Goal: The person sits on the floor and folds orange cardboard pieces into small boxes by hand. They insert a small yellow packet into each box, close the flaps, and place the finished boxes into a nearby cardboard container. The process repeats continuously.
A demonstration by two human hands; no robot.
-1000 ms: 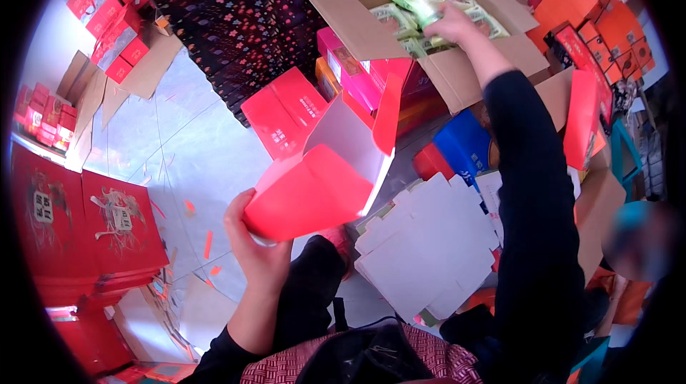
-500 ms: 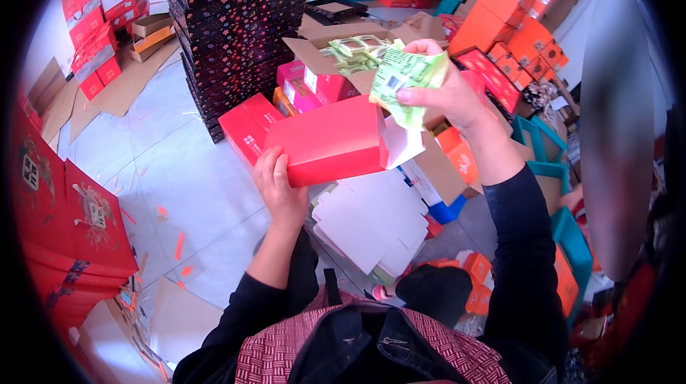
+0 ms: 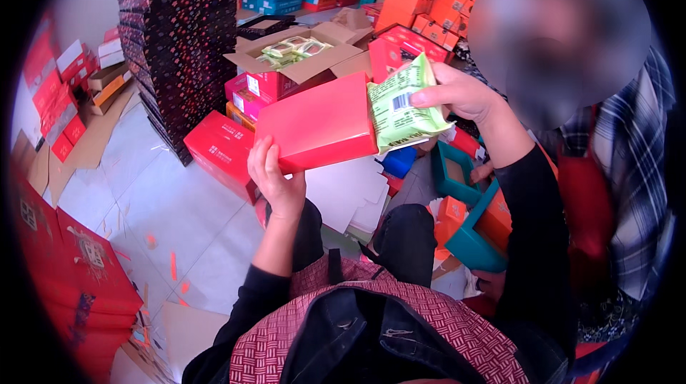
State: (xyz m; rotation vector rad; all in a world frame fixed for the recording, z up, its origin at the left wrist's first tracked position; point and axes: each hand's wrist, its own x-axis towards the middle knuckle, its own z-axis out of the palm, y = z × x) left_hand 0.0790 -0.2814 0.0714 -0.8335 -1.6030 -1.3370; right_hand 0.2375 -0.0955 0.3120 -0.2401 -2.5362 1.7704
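My left hand (image 3: pixel 277 178) grips the near left end of a red cardboard box (image 3: pixel 318 121), held tilted above the floor. At the box's right end, my right hand (image 3: pixel 463 92) pinches a light green plastic packet (image 3: pixel 401 116) with the thumb on top. The packet lies against the end of the box, partly covering it; whether its edge is inside I cannot tell. Beyond the box, an opened brown carton (image 3: pixel 343 52) holds several similar green packets (image 3: pixel 293 50). It rests on pink boxes (image 3: pixel 246 98).
A tall stack of dark flowered boxes (image 3: pixel 179 41) stands at the far left. A red box (image 3: pixel 221 152) lies on the floor, with white cardboard sheets (image 3: pixel 336 187) below my hands. Close on the right, a co-worker in plaid (image 3: pixel 625 162) handles a teal box (image 3: pixel 479 230).
The green packet has come down from above the red box to its right end. The white flap there is no longer visible. My view has shifted right, bringing the co-worker further in.
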